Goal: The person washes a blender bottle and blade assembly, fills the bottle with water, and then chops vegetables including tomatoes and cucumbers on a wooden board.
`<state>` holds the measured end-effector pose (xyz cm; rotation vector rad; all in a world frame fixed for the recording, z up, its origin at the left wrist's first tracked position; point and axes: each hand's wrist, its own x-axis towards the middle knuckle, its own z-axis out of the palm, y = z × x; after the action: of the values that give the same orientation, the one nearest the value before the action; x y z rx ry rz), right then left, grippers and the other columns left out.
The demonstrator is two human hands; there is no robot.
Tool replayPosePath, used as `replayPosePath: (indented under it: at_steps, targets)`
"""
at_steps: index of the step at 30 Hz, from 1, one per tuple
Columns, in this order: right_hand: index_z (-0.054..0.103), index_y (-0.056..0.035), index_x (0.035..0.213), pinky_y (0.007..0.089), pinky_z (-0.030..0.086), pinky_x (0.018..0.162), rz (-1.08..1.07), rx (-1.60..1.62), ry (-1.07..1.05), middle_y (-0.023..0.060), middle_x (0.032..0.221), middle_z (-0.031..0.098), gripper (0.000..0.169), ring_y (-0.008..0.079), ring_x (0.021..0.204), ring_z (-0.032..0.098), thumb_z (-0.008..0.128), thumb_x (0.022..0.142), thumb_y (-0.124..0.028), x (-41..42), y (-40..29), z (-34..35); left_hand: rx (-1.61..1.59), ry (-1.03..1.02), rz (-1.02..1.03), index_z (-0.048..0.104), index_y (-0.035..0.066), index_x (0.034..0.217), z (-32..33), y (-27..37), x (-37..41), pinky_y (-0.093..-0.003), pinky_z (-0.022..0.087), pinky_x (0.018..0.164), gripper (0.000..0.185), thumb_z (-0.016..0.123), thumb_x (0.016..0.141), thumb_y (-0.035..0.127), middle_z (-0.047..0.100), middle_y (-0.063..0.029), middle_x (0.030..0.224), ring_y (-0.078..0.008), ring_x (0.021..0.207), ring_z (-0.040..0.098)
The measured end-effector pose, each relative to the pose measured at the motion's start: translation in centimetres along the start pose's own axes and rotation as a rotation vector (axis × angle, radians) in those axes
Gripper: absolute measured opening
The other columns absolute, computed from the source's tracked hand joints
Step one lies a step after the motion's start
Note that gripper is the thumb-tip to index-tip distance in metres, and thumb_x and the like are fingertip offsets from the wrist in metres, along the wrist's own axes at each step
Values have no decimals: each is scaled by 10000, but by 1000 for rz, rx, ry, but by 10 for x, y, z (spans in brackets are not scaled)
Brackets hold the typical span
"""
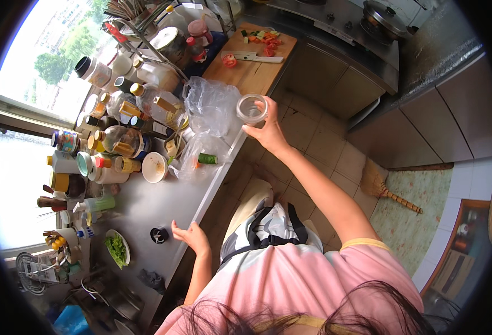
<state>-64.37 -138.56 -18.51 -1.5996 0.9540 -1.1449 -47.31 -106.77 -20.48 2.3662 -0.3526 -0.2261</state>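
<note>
My right hand (271, 130) grips a clear, see-through cup (252, 112) by its side, above the front edge of the metal counter. Its round mouth faces up towards me. My left hand (193, 238) is empty, fingers apart, at the counter's edge. Just left of it lies a small black round part (159, 235) with what looks like metal blades inside. Beyond that, a white plate (125, 243) carries green lettuce leaves (116, 250). A cut piece of cucumber (207, 158) rests on a clear plastic bag (187, 161) farther along the counter.
A wooden cutting board (233, 77) holds chopped vegetables, a halved tomato (229, 60) and a white-handled knife (267, 59). Several bottles and jars crowd the window side, by a white bowl (154, 167). A lidded pan (384, 19) sits on the stove. A broom (380, 184) lies on the floor.
</note>
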Motion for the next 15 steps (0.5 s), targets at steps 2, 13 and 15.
replayPosePath:
  at_steps: [2, 13, 15]
  targets:
    - [238, -116, 1413, 395, 349, 1085, -1, -30, -72, 146, 1350, 426, 895, 253, 1299, 424, 799, 718, -62, 30, 16, 7, -163, -160, 64, 315, 5, 1385, 18, 48, -17, -363, 453, 867, 591, 548, 843, -12, 283, -211, 1375, -257, 987, 576]
    - [182, -79, 1476, 402, 306, 1119, 91, -253, -351, 203, 1453, 358, 909, 335, 1352, 377, 681, 721, 7, 88, 38, 1, -551, -862, 26, 531, 31, 1235, 117, 191, 10, -264, 482, 854, 304, 517, 935, -11, 608, -69, 1155, -130, 959, 598]
    - [339, -51, 1418, 395, 328, 1106, 89, -399, -321, 178, 1421, 416, 734, 350, 1328, 397, 549, 724, 69, 103, 36, -22, -538, -900, 52, 547, 32, 1218, 124, 208, 17, -266, 478, 862, 286, 524, 935, 0, 621, -60, 1127, -126, 961, 590]
